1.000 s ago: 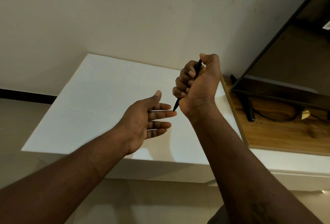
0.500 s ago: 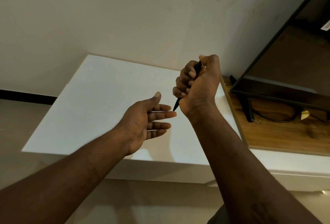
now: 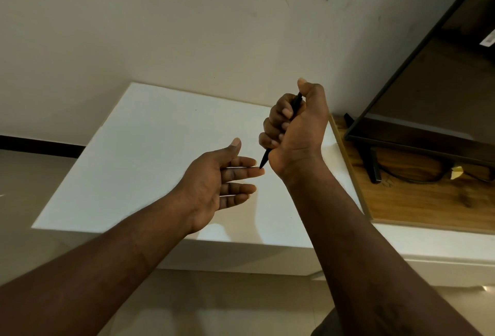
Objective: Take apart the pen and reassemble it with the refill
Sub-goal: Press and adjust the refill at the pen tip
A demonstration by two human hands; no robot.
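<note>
My right hand [image 3: 297, 132] grips a black pen [image 3: 264, 159] in a fist, thumb up over the pen's top end. The pen's pointed tip sticks out below the fist, slanting down and left. Most of the barrel is hidden inside my fingers. My left hand [image 3: 214, 185] is held out flat to the left, palm up and fingers straight, holding nothing. Its fingertips reach just under the pen's tip, nearly touching it. Both hands hover above a white tabletop [image 3: 150, 153].
The white table stands against a pale wall [image 3: 187, 27]. To its right a wooden surface [image 3: 417, 201] carries a dark flat screen [image 3: 428, 100] on a black stand with a cable. Tiled floor [image 3: 32, 183] lies left of the table and below it.
</note>
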